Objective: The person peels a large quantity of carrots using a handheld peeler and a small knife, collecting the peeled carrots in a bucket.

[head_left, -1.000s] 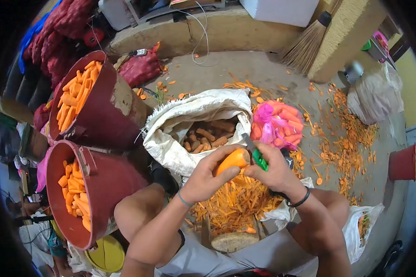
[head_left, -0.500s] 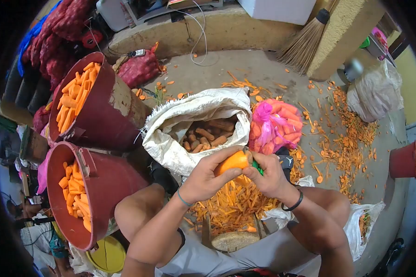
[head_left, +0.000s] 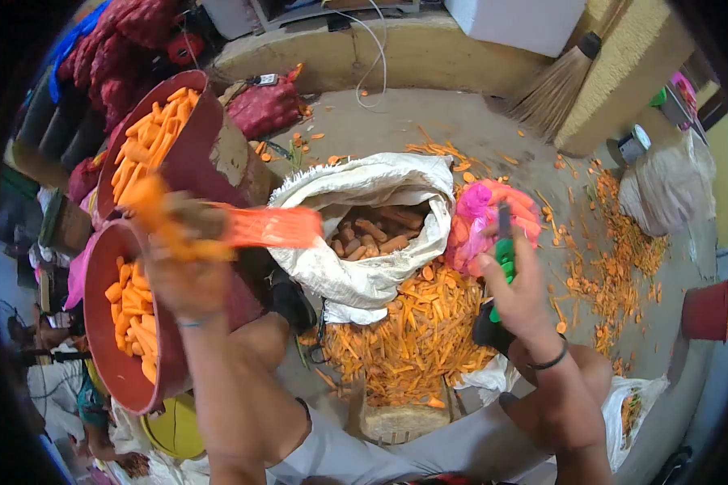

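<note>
My left hand (head_left: 188,271), smeared by motion, is over the two red buckets at the left. A peeled orange carrot (head_left: 147,204) is at its fingers, also blurred. A bright orange-red streak (head_left: 271,227) stretches right from this hand; I cannot make out what it is. My right hand (head_left: 519,283) is closed round the green handle of a small knife (head_left: 504,250), its narrow dark blade pointing up. Between my hands stands an open white sack (head_left: 299,263) with unpeeled brownish carrots (head_left: 372,234) inside. Below it lies a heap of orange peelings (head_left: 412,339).
Peeled carrots fill the upper red bucket (head_left: 239,153) and partly fill the lower red bucket (head_left: 109,364). A pink bag of carrots (head_left: 501,214) sits right of the sack. Peelings (head_left: 607,242) litter the floor. A broom (head_left: 554,93) leans at a pillar; a small red bucket (head_left: 704,309) stands far right.
My hands have parted. The left swung leftward with the carrot from over the sack's front to the red buckets; the right moved right with the knife, blade now upright.
</note>
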Motion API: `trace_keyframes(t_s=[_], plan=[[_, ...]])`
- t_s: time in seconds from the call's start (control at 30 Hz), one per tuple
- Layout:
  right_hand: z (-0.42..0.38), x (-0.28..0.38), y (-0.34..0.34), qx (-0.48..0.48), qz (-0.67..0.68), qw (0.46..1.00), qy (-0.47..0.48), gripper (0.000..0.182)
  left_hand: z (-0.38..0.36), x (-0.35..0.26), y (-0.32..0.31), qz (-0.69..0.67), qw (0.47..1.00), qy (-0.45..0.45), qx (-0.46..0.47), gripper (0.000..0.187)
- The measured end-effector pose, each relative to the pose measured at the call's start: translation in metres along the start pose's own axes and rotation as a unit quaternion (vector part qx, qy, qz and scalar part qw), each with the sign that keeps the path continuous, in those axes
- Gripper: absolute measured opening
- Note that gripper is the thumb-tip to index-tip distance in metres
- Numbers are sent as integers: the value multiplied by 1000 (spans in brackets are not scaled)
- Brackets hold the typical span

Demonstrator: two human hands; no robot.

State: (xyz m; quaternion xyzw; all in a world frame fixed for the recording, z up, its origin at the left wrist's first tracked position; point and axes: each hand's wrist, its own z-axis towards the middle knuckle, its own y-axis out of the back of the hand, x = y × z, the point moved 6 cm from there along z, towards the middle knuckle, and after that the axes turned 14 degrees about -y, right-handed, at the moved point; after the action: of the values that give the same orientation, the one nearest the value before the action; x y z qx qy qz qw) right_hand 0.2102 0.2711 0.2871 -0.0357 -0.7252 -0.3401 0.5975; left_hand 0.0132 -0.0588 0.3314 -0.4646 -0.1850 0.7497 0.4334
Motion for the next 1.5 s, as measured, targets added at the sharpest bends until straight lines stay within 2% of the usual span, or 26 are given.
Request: trace_keyframes(t_s=[0.03,0.07,0.17,0.2,0.27,0.37,0.5,0.57,0.63,0.7,0.77,0.83,0.87,0.93,0.97,1.0,1.03,1.1,1.17,1.23,1.27,1.3,1.37,1.43,1.47,1.5], plan=[[1,-6,7,-4,4,999,-40,30,12,-37,10,-61,996,-55,-45,61],[1,-11,11,-7,5,997,-81,33,3,-58,29,-48,989,-81,-113,68],[-2,-2,11,16,-43,998,-48,38,-43,-94,87,36,961,-105,-252,75],[0,7,7,37,-72,997,-2,39,-50,-80,82,6,980,-75,-182,70],[-8,18,-8,88,-134,984,73,41,-67,-50,67,-3,990,-21,-137,64],[-26,6,-48,211,-1,976,-48,40,-77,2,17,-55,990,54,-118,56],[-50,4,-95,332,223,899,-182,40,-71,52,-37,-94,976,118,-160,48],[-54,15,-100,345,279,871,-211,40,-58,67,-57,-105,981,144,-76,47],[-48,9,-82,226,231,920,-224,37,-54,83,-62,-80,981,176,-32,46],[-35,6,-61,132,212,946,-206,35,-58,93,-56,81,977,195,8,43],[-16,-2,-38,56,175,974,-135,33,-63,102,-43,211,961,175,48,37],[0,0,-4,-7,160,983,-85,32,-70,107,-27,247,949,197,8,34],[6,1,15,-36,167,982,-76,31,-73,113,-19,281,934,216,31,34],[9,1,43,-74,164,981,-67,31,-95,141,-4,325,895,288,100,32],[11,2,55,-83,154,983,-62,32,-122,172,9,288,881,337,167,31],[11,3,64,-95,143,983,-59,32,-151,186,5,295,828,429,210,26],[11,3,70,-104,129,984,-60,32,-163,203,0,332,766,454,312,25],[7,4,80,-124,99,985,-62,31,-160,244,19,470,700,272,464,27],[3,0,83,-109,28,991,-76,24,-138,289,50,543,678,275,412,29],[2,-10,82,-106,-64,990,-70,23,-127,347,101,624,610,201,445,23],[2,-12,81,-100,-96,985,-104,23,-122,367,116,657,563,201,459,27],[5,-17,81,-107,-101,984,-100,23,-124,391,141,676,509,240,476,41],[6,-27,77,-112,-111,983,-97,23,-123,421,164,713,418,180,533,58],[4,-31,74,-96,-122,981,-113,22,-118,427,162,708,368,210,565,70],[2,-35,73,-88,-122,982,-115,22,-118,439,171,726,365,201,547,83],[0,-38,71,-77,-120,983,-116,22,-114,434,157,728,333,182,570,74]])
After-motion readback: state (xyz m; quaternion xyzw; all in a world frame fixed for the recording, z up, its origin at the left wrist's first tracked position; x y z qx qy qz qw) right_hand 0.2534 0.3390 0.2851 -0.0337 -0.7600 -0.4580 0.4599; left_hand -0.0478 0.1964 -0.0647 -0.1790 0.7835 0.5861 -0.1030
